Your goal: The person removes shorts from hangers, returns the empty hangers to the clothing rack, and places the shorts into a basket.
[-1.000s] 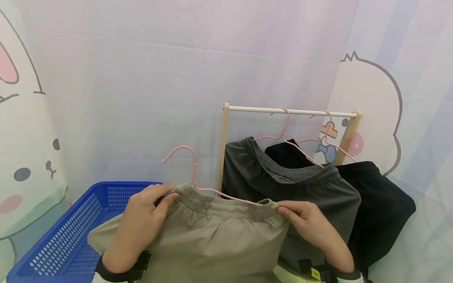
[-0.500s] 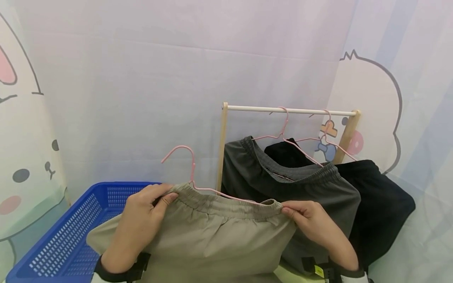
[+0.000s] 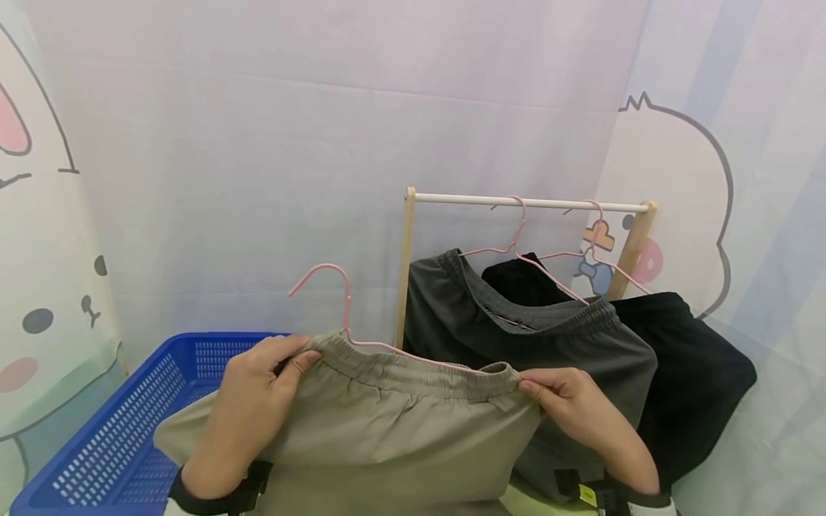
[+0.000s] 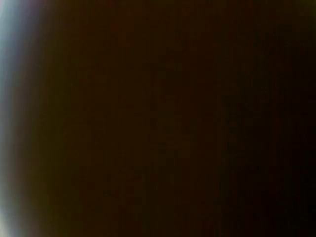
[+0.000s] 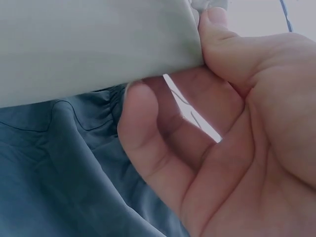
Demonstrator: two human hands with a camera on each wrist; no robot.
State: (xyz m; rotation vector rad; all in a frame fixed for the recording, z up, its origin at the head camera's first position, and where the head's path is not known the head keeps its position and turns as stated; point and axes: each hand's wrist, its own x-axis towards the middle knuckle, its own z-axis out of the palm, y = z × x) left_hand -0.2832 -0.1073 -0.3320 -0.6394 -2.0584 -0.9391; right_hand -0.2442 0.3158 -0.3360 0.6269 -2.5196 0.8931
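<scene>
Khaki shorts [image 3: 400, 430] with a gathered elastic waistband are stretched between both hands in the head view. My left hand [image 3: 258, 401] pinches the waistband's left end between thumb and fingers. At its right end my right hand [image 3: 581, 408] pinches the band, and in the right wrist view the thumb [image 5: 229, 52] presses the pale cloth while other fingers curl below. A pink wire hanger [image 3: 346, 301] has its hook standing above the waistband; its lower part is hidden inside the shorts. The left wrist view is almost wholly dark.
A rack with a white rail [image 3: 464, 198] stands behind at the right. Grey shorts [image 3: 535, 344] and black shorts [image 3: 690, 358] hang there on pink hangers. At the left is a blue perforated basket [image 3: 110, 437], partly behind the left hand and the khaki shorts.
My right hand has moved slightly right, drawing the waistband wider. The left hand and the pink hanger's hook have shifted a little left. The hanging shorts look unchanged.
</scene>
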